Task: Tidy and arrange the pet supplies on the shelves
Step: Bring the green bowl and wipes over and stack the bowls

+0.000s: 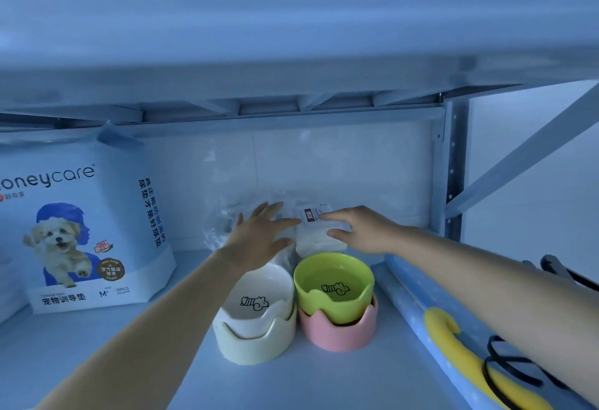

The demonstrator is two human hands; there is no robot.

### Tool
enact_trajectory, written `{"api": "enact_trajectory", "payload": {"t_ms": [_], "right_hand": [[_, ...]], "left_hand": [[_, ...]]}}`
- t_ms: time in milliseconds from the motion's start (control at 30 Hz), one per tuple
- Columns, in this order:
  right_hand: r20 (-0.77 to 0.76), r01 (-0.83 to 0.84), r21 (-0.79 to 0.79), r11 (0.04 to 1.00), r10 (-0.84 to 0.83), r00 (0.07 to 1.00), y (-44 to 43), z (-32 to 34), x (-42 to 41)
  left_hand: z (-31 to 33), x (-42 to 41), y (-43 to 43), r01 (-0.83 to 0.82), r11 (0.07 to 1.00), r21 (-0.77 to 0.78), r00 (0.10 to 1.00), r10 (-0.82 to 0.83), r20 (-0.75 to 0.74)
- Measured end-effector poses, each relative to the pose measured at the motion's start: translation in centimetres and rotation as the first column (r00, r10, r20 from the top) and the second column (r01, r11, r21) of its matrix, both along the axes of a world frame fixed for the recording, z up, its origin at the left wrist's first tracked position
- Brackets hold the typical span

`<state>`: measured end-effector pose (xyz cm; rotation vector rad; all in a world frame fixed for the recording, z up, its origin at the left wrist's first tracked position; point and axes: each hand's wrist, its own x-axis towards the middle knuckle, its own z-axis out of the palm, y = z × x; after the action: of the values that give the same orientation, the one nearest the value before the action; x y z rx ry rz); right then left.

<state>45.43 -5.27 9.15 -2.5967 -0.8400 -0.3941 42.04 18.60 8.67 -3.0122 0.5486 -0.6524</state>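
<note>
Nearest on the shelf (97,361) stand two stacks of pet bowls side by side: a white bowl (256,293) nested in a cream one (256,341), and a green bowl (334,283) nested in a pink one (337,328). To the right lie a blue roll (411,299) and a yellow hooked tool (453,341); a tall pad bag (81,228) stands at the left. Behind the bowls, against the back wall, sit clear plastic packs of white pads (317,238). The left hand (259,238) lies flat on the left pack with fingers spread, gripping nothing that I can see; the right hand (359,231) has its fingers loosely curled at the labelled pack's edge — touching, not clearly clamped. To do this well, I judge both packs should be pressed together and squared to the wall, wrists kept high over the bowls — a low forearm could topple the stacks.
</note>
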Motion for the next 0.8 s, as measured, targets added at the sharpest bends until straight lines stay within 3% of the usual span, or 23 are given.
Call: {"api": "enact_trajectory", "payload": {"t_ms": [133,400,633,800], "right_hand": [[-0.039,-0.073,0.097,0.993,0.077,0.996,-1.3,0.5,-4.4],[-0.129,-0.063,-0.064,0.996,0.055,0.99,-0.6,-1.0,-9.9],[-0.077,-0.028,-0.224,0.974,0.011,0.997,0.7,-2.4,-11.6],[-0.04,0.026,-0.23,0.973,-0.036,0.999,0.9,-2.7,-12.0]], "left_hand": [[-0.1,-2.9,0.5,0.081,0.991,-0.111,0.995,-0.073,0.074],[-1.8,-8.8,0.1,0.082,0.955,-0.284,0.996,-0.09,-0.016],[-4.0,-11.7,1.4,0.002,0.965,-0.261,0.986,-0.046,-0.163],[-4.3,-12.5,1.7,-0.031,0.983,-0.179,0.987,0.002,-0.158]]}}
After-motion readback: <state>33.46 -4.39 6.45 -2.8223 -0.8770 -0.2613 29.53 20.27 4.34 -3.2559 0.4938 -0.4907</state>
